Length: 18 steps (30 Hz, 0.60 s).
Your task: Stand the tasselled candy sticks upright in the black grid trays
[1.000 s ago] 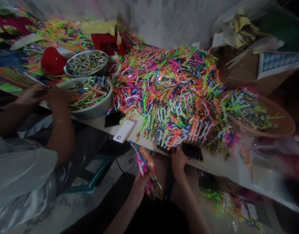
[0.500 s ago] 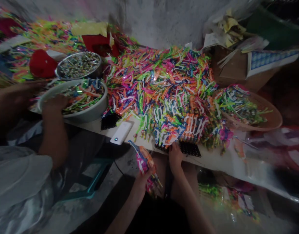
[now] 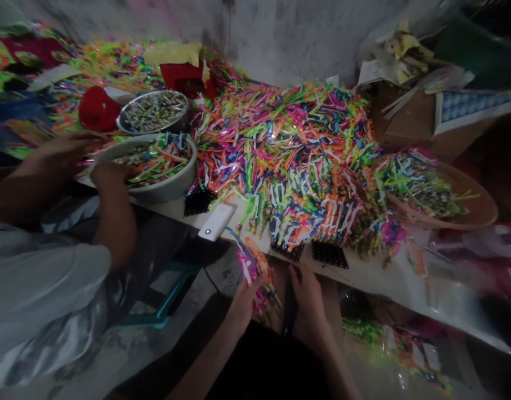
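A long table (image 3: 376, 280) stands by a grey wall, with a big heap of bright toys (image 3: 297, 161) piled on it. The left hand (image 3: 247, 294) is closed around a small bunch of toys (image 3: 255, 272), held just below the table edge. The right hand (image 3: 307, 291) sits beside it, fingers half curled; it looks empty, but the picture is dark, so I cannot tell for sure. A black tray (image 3: 329, 254) lies just above, at the table's edge. The bunch could slip and fall to the floor, since the hold is loose. The white phone (image 3: 216, 222) hangs near the edge and could get knocked off. Another person's hand (image 3: 109, 173) reaches into a bowl (image 3: 172, 186).
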Tool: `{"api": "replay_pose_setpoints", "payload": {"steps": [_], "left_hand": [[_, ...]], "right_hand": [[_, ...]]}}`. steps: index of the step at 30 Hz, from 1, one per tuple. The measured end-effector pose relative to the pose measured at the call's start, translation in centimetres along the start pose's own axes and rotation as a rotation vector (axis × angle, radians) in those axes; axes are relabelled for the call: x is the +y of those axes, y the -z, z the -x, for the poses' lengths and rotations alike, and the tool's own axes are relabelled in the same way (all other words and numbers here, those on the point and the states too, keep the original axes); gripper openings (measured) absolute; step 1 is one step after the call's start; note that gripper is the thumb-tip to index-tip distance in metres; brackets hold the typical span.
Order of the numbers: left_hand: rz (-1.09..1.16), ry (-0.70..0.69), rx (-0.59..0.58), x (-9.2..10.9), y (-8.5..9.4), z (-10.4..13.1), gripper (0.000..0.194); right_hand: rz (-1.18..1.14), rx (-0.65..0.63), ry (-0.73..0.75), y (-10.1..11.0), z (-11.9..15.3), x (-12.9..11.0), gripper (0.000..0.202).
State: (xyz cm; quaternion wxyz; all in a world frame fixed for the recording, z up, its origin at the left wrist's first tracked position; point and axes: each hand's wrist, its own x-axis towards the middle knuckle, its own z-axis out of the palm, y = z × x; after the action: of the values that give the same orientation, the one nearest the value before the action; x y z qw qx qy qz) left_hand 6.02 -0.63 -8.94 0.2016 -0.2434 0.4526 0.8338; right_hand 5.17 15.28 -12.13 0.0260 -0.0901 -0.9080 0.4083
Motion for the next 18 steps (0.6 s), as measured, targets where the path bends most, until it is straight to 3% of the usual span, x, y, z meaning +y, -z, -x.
{"api": "replay_pose_setpoints", "payload": {"steps": [2, 4, 8, 11, 18], "left_hand": [[-0.016, -0.011, 0.000, 0.0, -0.4, -0.1, 0.045], [-0.030, -0.021, 0.000, -0.1, -0.6, -0.1, 0.041], [-0.077, -0.016, -0.005, -0.3, -0.7, 0.0, 0.043], [-0.151, 0.015, 0.029, -0.3, -0.6, 0.2, 0.047], [-0.125, -0.015, 0.053, 1.0, -1.2, 0.5, 0.047]], "right_hand": [[-0.156, -0.266, 0.058, 1.0, 1.9, -0.5, 0.026], [-0.250, -0.426, 0.103, 1.7, 3.2, -1.0, 0.021], [-0.248, -0.403, 0.064, 2.2, 4.0, -1.4, 0.015], [-0.299, -0.387, -0.049, 2.8, 3.5, -0.8, 0.022], [-0.504, -0.451, -0.110, 4.7, 3.4, 1.2, 0.034]]}}
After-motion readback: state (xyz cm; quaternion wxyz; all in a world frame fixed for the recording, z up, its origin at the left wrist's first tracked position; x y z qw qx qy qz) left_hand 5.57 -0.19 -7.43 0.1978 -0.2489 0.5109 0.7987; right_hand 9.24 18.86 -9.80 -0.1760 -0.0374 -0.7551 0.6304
